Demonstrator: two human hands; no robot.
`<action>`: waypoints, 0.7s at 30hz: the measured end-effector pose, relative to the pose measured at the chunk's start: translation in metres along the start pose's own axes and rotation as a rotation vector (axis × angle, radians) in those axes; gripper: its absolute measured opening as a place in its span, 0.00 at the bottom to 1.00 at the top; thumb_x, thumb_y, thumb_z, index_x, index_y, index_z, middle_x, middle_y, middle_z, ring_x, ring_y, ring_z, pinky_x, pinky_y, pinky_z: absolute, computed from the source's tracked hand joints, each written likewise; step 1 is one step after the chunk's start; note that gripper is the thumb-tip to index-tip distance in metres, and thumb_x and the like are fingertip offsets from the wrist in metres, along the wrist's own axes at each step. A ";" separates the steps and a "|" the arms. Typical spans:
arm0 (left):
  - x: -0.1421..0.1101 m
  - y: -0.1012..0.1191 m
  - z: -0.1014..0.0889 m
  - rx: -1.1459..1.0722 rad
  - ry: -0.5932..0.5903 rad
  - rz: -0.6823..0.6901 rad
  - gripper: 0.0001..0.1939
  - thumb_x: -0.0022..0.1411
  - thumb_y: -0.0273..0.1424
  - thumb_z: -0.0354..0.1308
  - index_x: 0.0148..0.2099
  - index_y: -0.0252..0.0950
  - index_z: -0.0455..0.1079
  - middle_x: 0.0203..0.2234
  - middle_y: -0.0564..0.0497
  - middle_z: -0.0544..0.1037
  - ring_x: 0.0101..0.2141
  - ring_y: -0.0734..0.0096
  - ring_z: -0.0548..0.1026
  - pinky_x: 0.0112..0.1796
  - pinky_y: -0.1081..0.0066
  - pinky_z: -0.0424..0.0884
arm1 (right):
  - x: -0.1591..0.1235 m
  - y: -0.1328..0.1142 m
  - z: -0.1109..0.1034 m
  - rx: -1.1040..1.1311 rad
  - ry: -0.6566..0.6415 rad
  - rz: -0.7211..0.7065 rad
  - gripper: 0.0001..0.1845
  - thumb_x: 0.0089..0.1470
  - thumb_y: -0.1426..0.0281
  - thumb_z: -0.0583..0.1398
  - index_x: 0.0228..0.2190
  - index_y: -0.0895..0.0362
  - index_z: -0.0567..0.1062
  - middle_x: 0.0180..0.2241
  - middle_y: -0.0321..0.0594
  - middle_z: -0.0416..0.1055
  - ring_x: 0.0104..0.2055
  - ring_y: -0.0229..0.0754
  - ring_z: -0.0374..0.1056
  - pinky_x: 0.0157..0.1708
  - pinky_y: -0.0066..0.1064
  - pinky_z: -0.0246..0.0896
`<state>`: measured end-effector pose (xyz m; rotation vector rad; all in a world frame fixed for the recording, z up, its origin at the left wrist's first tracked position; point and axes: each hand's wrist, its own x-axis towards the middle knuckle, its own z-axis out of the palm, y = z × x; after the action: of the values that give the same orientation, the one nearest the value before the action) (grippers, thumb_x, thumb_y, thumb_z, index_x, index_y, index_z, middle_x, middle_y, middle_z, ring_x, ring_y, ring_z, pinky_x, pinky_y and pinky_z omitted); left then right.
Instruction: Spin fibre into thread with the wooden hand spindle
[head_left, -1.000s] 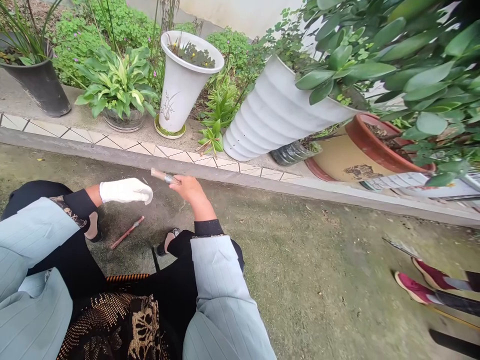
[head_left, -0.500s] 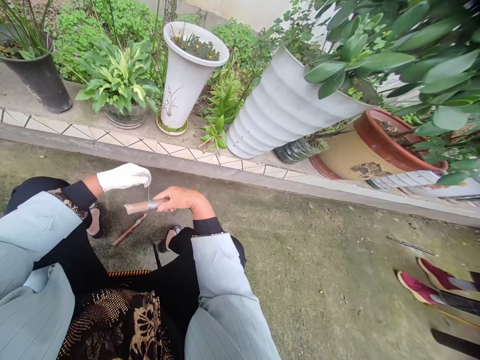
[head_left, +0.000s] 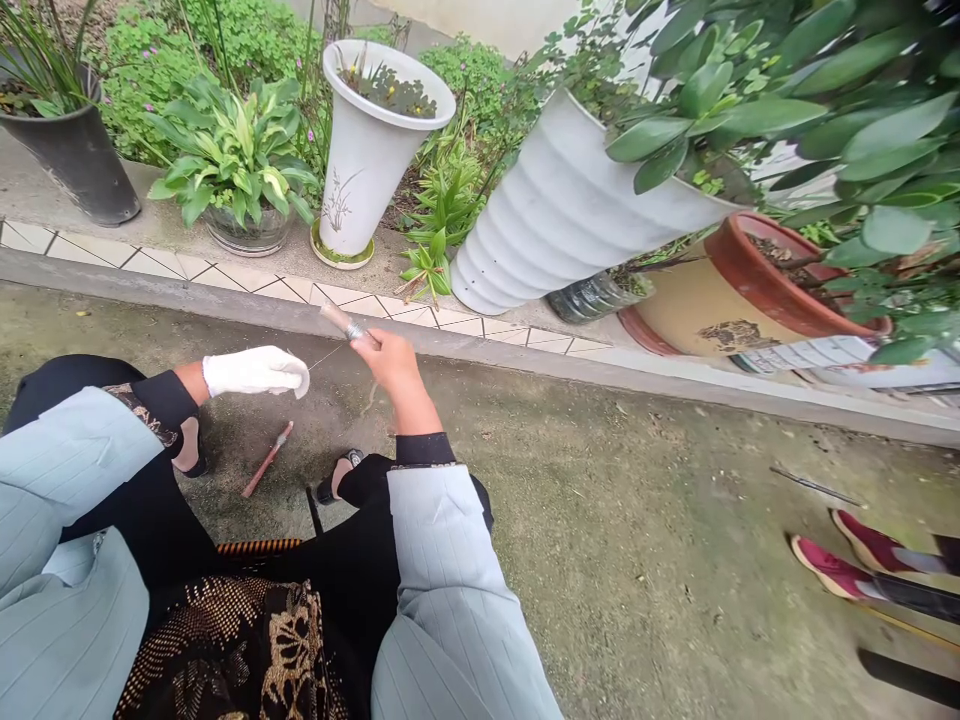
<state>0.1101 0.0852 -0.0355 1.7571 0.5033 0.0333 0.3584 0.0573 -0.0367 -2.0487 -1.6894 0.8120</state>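
From my end, the stick [head_left: 335, 319] has just swung: 0.5 seconds ago it pointed to 9 o'clock from my right hand [head_left: 394, 362], and now its bare end is raised to 10 o'clock. My right fingers are wrapped around its lower part, clamped on it, and a silvery band [head_left: 355, 331] shows just outside the grip. The stick is off the ground, at 2 o'clock from my left hand [head_left: 255, 372].

That left hand wears a white glove, its fingers curled together around a thin line [head_left: 328, 357]; the glove hides the exact pinch, and I cannot tell whether the line is thread or wire. It used to drop from the glove toward 6 o'clock; now it climbs toward 2 o'clock and meets the band, looking straight and taut. For the work in hand, I judge that the line is being carried around the stick, with tension kept through the swing.

At 6 o'clock from the glove is a red stick [head_left: 268, 460], apart from both hands; whether it rests flat I cannot tell.
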 end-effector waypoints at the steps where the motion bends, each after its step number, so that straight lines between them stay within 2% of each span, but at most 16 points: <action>1: -0.001 0.002 0.000 0.048 -0.028 0.009 0.18 0.66 0.40 0.50 0.37 0.29 0.72 0.26 0.51 0.70 0.25 0.77 0.60 0.28 0.76 0.58 | 0.000 -0.002 0.005 -0.148 -0.034 0.000 0.17 0.54 0.57 0.58 0.39 0.54 0.77 0.32 0.41 0.73 0.33 0.42 0.67 0.32 0.30 0.56; 3: -0.002 0.003 -0.002 0.131 -0.050 0.022 0.19 0.67 0.39 0.49 0.37 0.29 0.72 0.26 0.52 0.69 0.26 0.78 0.61 0.29 0.76 0.58 | -0.002 -0.007 0.015 -0.347 -0.169 -0.020 0.16 0.54 0.57 0.59 0.38 0.54 0.77 0.36 0.44 0.75 0.36 0.44 0.68 0.32 0.30 0.54; 6: -0.003 -0.001 -0.006 0.176 0.025 0.011 0.18 0.66 0.38 0.49 0.36 0.29 0.71 0.29 0.51 0.71 0.28 0.77 0.63 0.31 0.77 0.60 | -0.004 -0.012 0.025 -0.441 -0.492 -0.121 0.14 0.52 0.59 0.61 0.36 0.54 0.78 0.35 0.43 0.75 0.34 0.42 0.67 0.29 0.28 0.51; 10: -0.003 -0.009 -0.014 0.156 0.176 -0.064 0.18 0.64 0.41 0.52 0.36 0.29 0.71 0.29 0.51 0.73 0.28 0.76 0.64 0.31 0.76 0.61 | -0.008 -0.012 0.025 -0.239 -0.840 -0.215 0.13 0.51 0.61 0.61 0.36 0.55 0.78 0.26 0.35 0.71 0.26 0.34 0.63 0.25 0.25 0.51; 12: -0.003 -0.013 -0.017 0.133 0.214 -0.085 0.19 0.62 0.43 0.52 0.36 0.30 0.72 0.28 0.51 0.73 0.26 0.76 0.65 0.29 0.76 0.61 | -0.012 -0.014 0.021 -0.094 -0.943 -0.266 0.13 0.50 0.62 0.61 0.36 0.56 0.77 0.25 0.33 0.69 0.24 0.32 0.62 0.25 0.24 0.52; 14: -0.001 -0.017 -0.018 0.099 0.242 -0.085 0.19 0.62 0.43 0.53 0.36 0.31 0.72 0.27 0.51 0.72 0.25 0.76 0.65 0.27 0.76 0.61 | -0.017 -0.018 0.016 0.027 -0.993 -0.327 0.13 0.50 0.63 0.61 0.36 0.57 0.76 0.24 0.31 0.67 0.23 0.31 0.61 0.25 0.23 0.53; 16: 0.003 -0.022 -0.017 0.062 0.265 -0.064 0.18 0.61 0.43 0.54 0.37 0.31 0.72 0.26 0.51 0.72 0.25 0.75 0.66 0.27 0.76 0.62 | -0.021 -0.022 0.010 0.153 -0.952 -0.367 0.14 0.49 0.63 0.61 0.36 0.58 0.75 0.24 0.30 0.65 0.23 0.30 0.60 0.25 0.23 0.54; 17: 0.005 -0.024 -0.016 0.038 0.275 -0.054 0.19 0.60 0.43 0.55 0.37 0.31 0.72 0.25 0.51 0.72 0.24 0.75 0.66 0.26 0.76 0.62 | -0.022 -0.023 0.007 0.239 -0.886 -0.367 0.14 0.48 0.63 0.62 0.36 0.58 0.75 0.23 0.30 0.64 0.23 0.30 0.59 0.25 0.23 0.53; 19: 0.008 -0.026 -0.013 -0.020 0.274 -0.046 0.19 0.61 0.44 0.54 0.38 0.30 0.71 0.24 0.51 0.71 0.24 0.75 0.66 0.26 0.76 0.63 | -0.021 -0.023 0.001 0.474 -0.659 -0.328 0.14 0.48 0.63 0.62 0.36 0.59 0.73 0.23 0.30 0.63 0.23 0.30 0.58 0.24 0.23 0.53; 21: 0.009 -0.026 -0.008 -0.060 0.241 -0.047 0.21 0.63 0.44 0.51 0.38 0.29 0.71 0.22 0.51 0.70 0.23 0.75 0.65 0.25 0.77 0.62 | -0.016 -0.018 -0.005 0.723 -0.354 -0.249 0.15 0.50 0.61 0.60 0.35 0.59 0.71 0.23 0.30 0.62 0.22 0.30 0.56 0.24 0.24 0.54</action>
<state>0.1078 0.1000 -0.0600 1.6904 0.7115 0.2266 0.3458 0.0457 -0.0188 -1.2334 -1.4593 1.4879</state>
